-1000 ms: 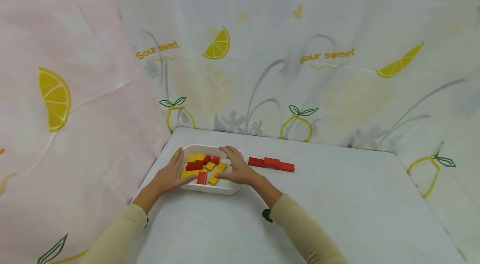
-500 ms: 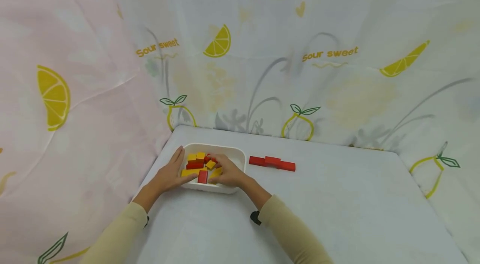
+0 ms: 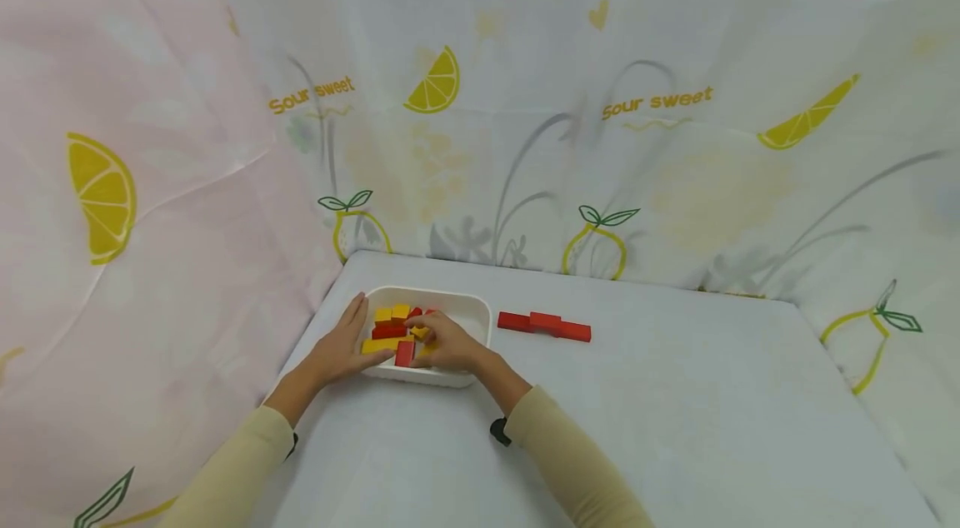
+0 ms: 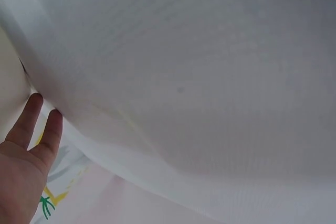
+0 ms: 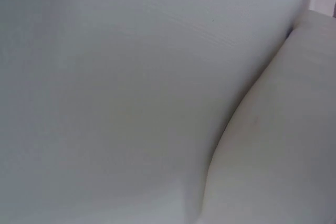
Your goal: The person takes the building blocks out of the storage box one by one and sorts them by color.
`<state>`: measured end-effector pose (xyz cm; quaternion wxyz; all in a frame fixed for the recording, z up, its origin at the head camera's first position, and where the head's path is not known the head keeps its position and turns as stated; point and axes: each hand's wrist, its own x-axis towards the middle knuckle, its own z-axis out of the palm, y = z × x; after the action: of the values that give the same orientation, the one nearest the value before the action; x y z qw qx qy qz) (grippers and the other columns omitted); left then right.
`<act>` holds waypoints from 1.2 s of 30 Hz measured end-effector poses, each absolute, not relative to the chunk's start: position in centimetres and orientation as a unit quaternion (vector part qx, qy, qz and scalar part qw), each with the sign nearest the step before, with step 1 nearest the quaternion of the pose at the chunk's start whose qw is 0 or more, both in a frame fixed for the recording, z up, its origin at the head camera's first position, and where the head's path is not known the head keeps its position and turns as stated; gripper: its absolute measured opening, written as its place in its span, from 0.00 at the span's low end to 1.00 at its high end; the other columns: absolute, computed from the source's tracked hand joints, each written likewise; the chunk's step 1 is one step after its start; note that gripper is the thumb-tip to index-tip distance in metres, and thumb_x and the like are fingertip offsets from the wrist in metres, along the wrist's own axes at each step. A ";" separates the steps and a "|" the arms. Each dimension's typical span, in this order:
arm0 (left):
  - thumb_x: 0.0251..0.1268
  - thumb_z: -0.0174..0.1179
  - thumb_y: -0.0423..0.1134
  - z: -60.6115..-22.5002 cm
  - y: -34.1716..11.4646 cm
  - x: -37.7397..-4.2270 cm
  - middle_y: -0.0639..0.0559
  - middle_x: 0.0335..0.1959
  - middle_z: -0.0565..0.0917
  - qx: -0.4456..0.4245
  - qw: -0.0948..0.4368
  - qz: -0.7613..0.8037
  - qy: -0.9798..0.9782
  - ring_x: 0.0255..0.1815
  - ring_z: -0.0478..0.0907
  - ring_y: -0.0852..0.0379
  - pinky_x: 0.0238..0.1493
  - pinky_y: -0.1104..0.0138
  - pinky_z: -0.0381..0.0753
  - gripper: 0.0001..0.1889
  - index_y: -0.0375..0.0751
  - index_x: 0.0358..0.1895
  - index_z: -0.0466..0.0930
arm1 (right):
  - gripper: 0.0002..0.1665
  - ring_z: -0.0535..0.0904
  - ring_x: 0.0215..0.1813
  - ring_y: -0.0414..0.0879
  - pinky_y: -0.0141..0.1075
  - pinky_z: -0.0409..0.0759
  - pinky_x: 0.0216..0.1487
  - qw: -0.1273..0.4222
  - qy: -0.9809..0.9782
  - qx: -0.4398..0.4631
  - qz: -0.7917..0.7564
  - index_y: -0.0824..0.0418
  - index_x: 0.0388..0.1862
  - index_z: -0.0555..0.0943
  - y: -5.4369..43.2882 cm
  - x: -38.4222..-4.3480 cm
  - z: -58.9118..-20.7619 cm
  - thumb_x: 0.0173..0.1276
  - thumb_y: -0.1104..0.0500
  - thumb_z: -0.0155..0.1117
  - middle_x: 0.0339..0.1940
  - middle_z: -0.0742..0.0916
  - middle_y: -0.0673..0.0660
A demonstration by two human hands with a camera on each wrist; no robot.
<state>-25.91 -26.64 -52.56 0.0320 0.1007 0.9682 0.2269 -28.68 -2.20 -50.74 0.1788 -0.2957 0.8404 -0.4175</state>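
A white tray [image 3: 480,313] holds several red and yellow blocks. My left hand [image 3: 335,351] rests along the tray's left side with its fingers extended, its thumb reaching over the near edge. Two of its straight fingers show in the left wrist view, by a pale surface. Inside the tray, my right hand [image 3: 450,345] bends over the blocks, thumb and fingertips apart. Near those fingertips lies a small yellow block [image 3: 418,332]; a red block [image 3: 404,353] stands left of the thumb. The right hand covers most of a long yellow block. No fingers appear in the right wrist view.
Right of the tray, red blocks [image 3: 573,331] lie in a row on the white table [image 3: 637,411], with another red block [image 3: 545,319] on top at the middle. A lemon-print curtain [image 3: 510,136] hangs behind and to both sides.
My right hand has moved left from the tray's right side to over the blocks, and its fingers have bent and drawn nearer the thumb. The left hand stays in place.
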 end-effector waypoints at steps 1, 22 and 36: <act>0.52 0.57 0.75 -52.5 -26.6 -25.9 0.37 0.82 0.40 0.100 0.030 0.230 0.968 0.78 0.53 0.33 0.65 0.36 0.68 0.64 0.36 0.80 0.37 | 0.39 0.77 0.53 0.48 0.29 0.83 0.51 0.177 0.840 -0.296 -0.418 0.56 0.69 0.73 -2.4 -28.7 -50.8 0.58 0.58 0.76 0.62 0.77 0.58; 0.54 0.57 0.74 -52.5 -26.3 -25.3 0.36 0.81 0.41 0.091 0.015 0.230 0.969 0.77 0.54 0.33 0.62 0.38 0.72 0.62 0.35 0.80 0.38 | 0.29 0.71 0.49 0.39 0.23 0.78 0.44 0.175 0.856 -0.318 -0.369 0.53 0.62 0.81 -3.6 -28.5 -51.7 0.59 0.64 0.72 0.54 0.81 0.51; 0.55 0.58 0.73 -52.4 -26.2 -25.5 0.37 0.81 0.42 0.090 0.014 0.235 0.968 0.78 0.54 0.34 0.63 0.38 0.72 0.61 0.35 0.79 0.40 | 0.33 0.70 0.52 0.42 0.28 0.81 0.52 0.211 0.875 -0.289 -0.325 0.46 0.61 0.80 -3.8 -28.7 -51.3 0.56 0.67 0.71 0.55 0.75 0.52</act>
<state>-25.48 -26.21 -52.43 0.0142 0.0904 0.9676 0.2355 -28.71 -3.79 -51.30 0.2108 -0.2889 0.8753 -0.3254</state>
